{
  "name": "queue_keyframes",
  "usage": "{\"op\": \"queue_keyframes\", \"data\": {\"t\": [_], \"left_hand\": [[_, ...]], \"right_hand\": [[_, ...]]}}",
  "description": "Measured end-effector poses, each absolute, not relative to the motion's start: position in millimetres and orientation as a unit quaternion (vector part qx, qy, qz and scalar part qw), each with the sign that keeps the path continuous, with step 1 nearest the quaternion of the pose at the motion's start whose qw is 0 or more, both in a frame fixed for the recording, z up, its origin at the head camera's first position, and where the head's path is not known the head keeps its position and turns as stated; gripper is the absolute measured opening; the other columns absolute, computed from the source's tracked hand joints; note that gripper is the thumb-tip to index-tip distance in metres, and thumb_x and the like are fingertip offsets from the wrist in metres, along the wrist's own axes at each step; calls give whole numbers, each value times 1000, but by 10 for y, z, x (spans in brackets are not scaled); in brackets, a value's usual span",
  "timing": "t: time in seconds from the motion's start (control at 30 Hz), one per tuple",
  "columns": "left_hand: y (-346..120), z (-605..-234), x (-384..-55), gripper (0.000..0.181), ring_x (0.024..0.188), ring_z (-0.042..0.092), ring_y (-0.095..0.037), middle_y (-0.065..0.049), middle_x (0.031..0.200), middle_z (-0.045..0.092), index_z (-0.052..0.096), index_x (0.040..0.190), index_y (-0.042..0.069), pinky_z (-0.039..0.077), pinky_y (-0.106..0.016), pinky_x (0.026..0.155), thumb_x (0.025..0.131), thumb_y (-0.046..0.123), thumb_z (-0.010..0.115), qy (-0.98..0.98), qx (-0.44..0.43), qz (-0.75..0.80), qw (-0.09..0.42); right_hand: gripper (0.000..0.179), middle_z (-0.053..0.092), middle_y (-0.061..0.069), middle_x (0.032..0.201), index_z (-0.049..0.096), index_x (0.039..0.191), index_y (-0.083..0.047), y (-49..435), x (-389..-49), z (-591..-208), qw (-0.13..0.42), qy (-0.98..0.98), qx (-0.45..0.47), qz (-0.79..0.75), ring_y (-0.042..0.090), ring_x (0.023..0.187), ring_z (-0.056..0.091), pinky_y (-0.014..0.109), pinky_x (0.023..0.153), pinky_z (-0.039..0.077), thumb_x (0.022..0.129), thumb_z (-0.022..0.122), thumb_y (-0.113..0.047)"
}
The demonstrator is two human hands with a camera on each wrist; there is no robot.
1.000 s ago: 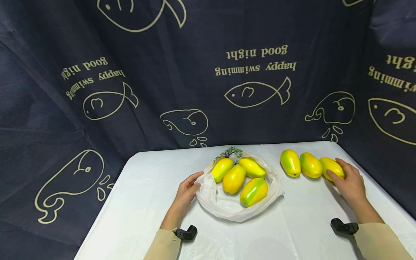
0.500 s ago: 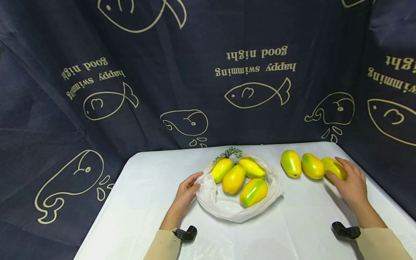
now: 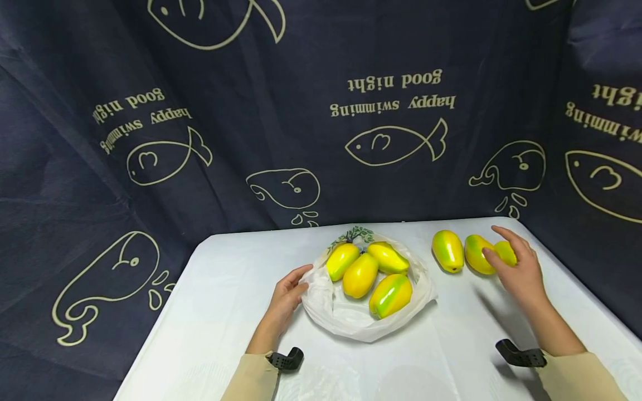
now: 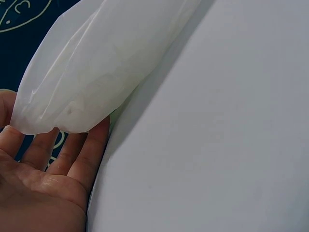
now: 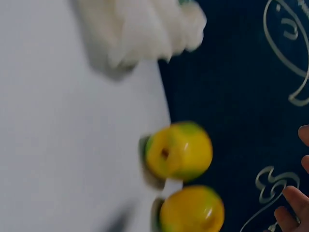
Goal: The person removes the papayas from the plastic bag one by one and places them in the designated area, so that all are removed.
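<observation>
A white plastic bag (image 3: 351, 328) with a green tree print lies with its mouth spread wide, several yellow-green papayas (image 3: 361, 275) inside. My left hand (image 3: 285, 303) pinches the bag's left rim; in the left wrist view, the thumb is on one side of the film and fingers (image 4: 84, 157) behind it. To the right, three more papayas stand in a row: the left one (image 3: 448, 252), a middle one (image 3: 478, 255) and a right one (image 3: 505, 253) partly hidden by my right hand (image 3: 521, 275). That hand is raised over the row, fingers spread, holding nothing.
Everything lies on a white-covered table (image 3: 225, 312). A dark blue cloth (image 3: 301, 128) with fish and whale drawings hangs behind and along the sides. Each wrist wears a black strap mount (image 3: 287, 361).
My right hand has let go of the rightmost papaya, lifted and moved left over the row. The row shifted slightly right, by about half a second ago. The left hand and bag stay put.
</observation>
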State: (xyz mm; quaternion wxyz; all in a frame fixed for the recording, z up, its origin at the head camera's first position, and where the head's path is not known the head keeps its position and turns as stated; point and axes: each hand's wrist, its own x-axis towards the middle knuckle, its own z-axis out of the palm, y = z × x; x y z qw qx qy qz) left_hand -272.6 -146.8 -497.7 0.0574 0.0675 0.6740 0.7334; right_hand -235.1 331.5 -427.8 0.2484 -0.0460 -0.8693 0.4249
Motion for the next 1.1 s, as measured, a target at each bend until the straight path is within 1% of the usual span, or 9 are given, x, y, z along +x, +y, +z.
{"op": "queue_keyframes", "data": {"t": [0.03,0.1,0.17,0.2,0.27,0.37,0.67,0.93,1.1], "left_hand": [[-1472,-4981,-2725,46,117,58,-14,-15,148,50,54,142,7,56,-20,87,96,1,54,673,69,734,58],[-1477,-4988,-2725,46,118,58,-15,-14,148,50,55,141,8,56,-21,87,96,1,54,671,68,736,58],[-1478,-4990,-2729,46,118,58,-16,-14,148,50,55,141,9,56,-21,87,96,1,54,670,67,737,58],[-1479,-4990,-2730,46,118,58,-16,-14,148,51,56,141,9,56,-21,87,96,1,54,670,65,737,59],[-1477,-4990,-2726,46,118,58,-16,-13,148,51,56,140,10,56,-22,87,95,1,54,670,60,738,58],[-1472,-4988,-2721,46,117,59,-16,-13,147,52,57,140,10,56,-22,87,95,1,54,670,59,738,58],[-1475,-4987,-2731,46,118,59,-17,-14,148,51,56,141,9,56,-22,87,95,0,54,667,67,740,58],[-1470,-4978,-2732,46,118,58,-16,-15,149,49,55,142,8,56,-21,89,96,2,53,673,73,733,56],[-1478,-4990,-2730,46,118,58,-14,-16,150,48,53,142,7,56,-21,89,96,2,53,675,73,732,57]], "right_hand": [[57,31,15,162,40,153,-20,3264,-2338,-4246,246,-868,-42,429,40,149,24,59,120,21,100,58,-29],[57,34,10,161,41,153,-22,3172,-2323,-4203,248,-865,-25,435,22,150,28,37,122,25,100,59,-28],[56,39,5,158,43,152,-23,3086,-2311,-4174,252,-866,-11,432,4,142,34,15,112,29,99,61,-26],[56,41,4,156,44,151,-23,3042,-2301,-4159,255,-865,-2,433,-5,136,36,6,105,28,98,63,-25],[57,44,2,152,46,150,-22,2959,-2280,-4136,256,-862,20,437,-15,125,35,-2,96,29,96,65,-22],[58,46,-5,149,47,149,-21,2840,-2238,-4102,248,-855,44,453,-20,117,35,-5,92,33,95,68,-20],[60,52,-8,145,47,148,-13,2552,-2165,-4068,218,-824,108,511,-12,122,48,3,92,45,93,69,-8],[54,54,-8,141,50,144,-10,2339,-2117,-4129,182,-816,144,529,-9,121,54,5,91,48,94,69,-10],[52,55,-16,138,51,143,-9,2250,-2149,-4199,165,-809,173,537,-8,122,54,7,95,48,94,68,-8]]}}
